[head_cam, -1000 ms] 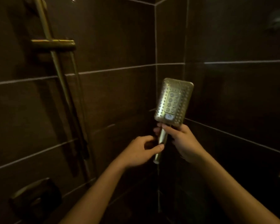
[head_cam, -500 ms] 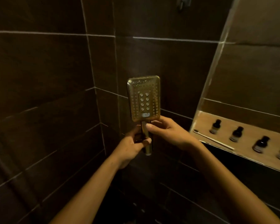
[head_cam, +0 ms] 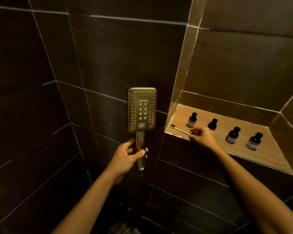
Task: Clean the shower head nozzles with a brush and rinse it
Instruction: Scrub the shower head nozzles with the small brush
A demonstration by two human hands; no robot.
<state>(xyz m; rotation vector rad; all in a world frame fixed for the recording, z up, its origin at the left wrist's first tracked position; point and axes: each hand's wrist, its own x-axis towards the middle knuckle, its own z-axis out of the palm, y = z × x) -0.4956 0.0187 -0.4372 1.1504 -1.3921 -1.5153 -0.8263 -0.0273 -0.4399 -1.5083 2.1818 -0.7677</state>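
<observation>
Right hand [head_cam: 203,136] has let go of the shower head [head_cam: 142,109] and now pinches the brush [head_cam: 180,129] on the shelf [head_cam: 269,149], near 4 bottles [head_cam: 192,120]. Left hand [head_cam: 128,155] grips the shower head's handle, holding it upright.

left hand [head_cam: 125,155] grips shower head [head_cam: 142,110] upright | right hand [head_cam: 203,135] pinches toothbrush [head_cam: 179,130] in niche [head_cam: 179,114]

Illegible bottle labels [head_cam: 190,124]; brush [head_cam: 179,130] end under fingers [head_cam: 195,132]

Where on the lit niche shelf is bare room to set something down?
The tan niche shelf is bare at its right end, past the last small dark bottle. Crowded: the front left, where the right hand pinches the white toothbrush.
</observation>
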